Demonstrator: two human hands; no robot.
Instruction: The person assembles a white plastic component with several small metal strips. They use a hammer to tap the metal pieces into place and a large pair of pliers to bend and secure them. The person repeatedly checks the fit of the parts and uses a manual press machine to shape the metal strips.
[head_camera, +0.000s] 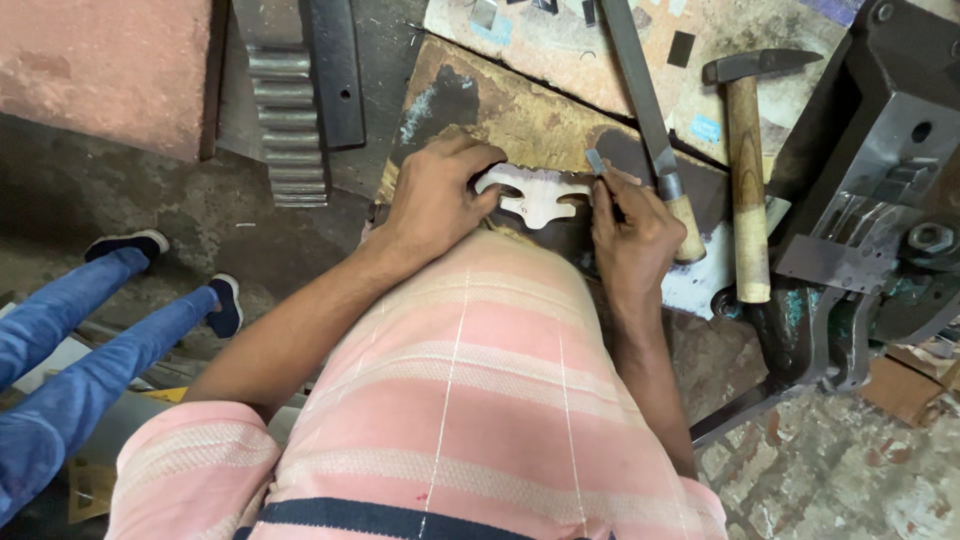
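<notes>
While the left hand (437, 196) presses down on one end of a flat, pale metal cut-out (535, 192) lying on the dark wooden block (520, 110), the right hand (632, 232) grips a small metal strip (596, 161) whose tip touches the cut-out's other end. A file (645, 110) and a wooden-handled hammer (746, 170) lie just beside the right hand. Blue-trousered legs (90, 340) of another person stand well apart.

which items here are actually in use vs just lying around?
In use:
- left hand pressing down the flat white cut-out plate
- right hand holding a small metal tool at the plate's edge
- wooden work board underneath

Lying about:
- hammer
- file
- toothed metal bar
- heavy metal block
</notes>
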